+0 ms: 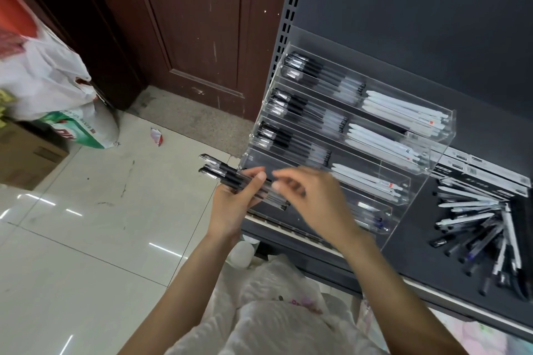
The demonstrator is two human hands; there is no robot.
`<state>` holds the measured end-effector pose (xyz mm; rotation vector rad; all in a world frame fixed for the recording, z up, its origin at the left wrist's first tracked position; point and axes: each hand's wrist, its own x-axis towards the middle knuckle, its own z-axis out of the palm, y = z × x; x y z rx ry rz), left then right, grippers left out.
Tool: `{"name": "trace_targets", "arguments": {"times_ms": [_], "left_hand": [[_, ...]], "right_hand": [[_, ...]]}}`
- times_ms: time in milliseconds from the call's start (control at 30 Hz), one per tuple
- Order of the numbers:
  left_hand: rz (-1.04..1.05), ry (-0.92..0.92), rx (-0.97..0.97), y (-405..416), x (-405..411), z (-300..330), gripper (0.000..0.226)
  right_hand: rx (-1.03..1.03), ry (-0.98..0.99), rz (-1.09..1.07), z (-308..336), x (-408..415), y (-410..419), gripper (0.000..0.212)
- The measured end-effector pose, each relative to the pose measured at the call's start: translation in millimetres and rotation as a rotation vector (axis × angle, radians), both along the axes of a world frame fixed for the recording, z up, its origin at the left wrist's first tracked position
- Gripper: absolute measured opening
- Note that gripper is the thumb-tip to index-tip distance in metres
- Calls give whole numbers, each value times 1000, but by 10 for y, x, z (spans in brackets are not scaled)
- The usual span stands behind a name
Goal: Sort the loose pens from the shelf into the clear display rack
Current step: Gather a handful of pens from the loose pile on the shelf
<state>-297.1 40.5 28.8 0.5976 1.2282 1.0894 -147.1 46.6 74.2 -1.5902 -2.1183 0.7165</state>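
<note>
My left hand (236, 199) grips a bundle of black-capped pens (227, 174), their caps pointing left past the rack's corner. My right hand (311, 196) is blurred over the bundle's right end, fingers curled toward it; whether it touches a pen I cannot tell. Both hands hover in front of the lower tiers of the clear display rack (427, 153), which stands on the dark shelf (418, 233). The rack's upper tiers hold black pens on the left and white pens (403, 112) on the right. A loose pile of pens (484, 228) lies on the shelf to the rack's right.
Black boxes (484, 173) lie behind the loose pile. A brown door (202, 37) stands left of the shelf upright. White plastic bags (43, 72) and a cardboard box (26, 153) sit on the tiled floor at left. Another plastic bag (274, 311) lies below my arms.
</note>
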Motion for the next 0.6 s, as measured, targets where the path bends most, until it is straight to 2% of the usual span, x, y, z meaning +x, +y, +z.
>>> {"name": "trace_targets", "arguments": {"times_ms": [133,267,367,467,600], "left_hand": [[-23,5,9,-10,0,-14,27],[-41,56,10,-30,-17,-46,18],[43,98,-17,-35,-101,-92,13],[123,92,-59,-38,-226,-155,14],[123,113,-83,-56,-310,-207,19]], "right_hand": [[-86,131,-97,-165,-65,-101,18],[-146,259,-220,-199,73,-92,13],[-54,141,-315,-326,262,-95,11],[22,-18,-314,-468,320,-72,9],[89,-118,-293,-556,265,-24,10]]}}
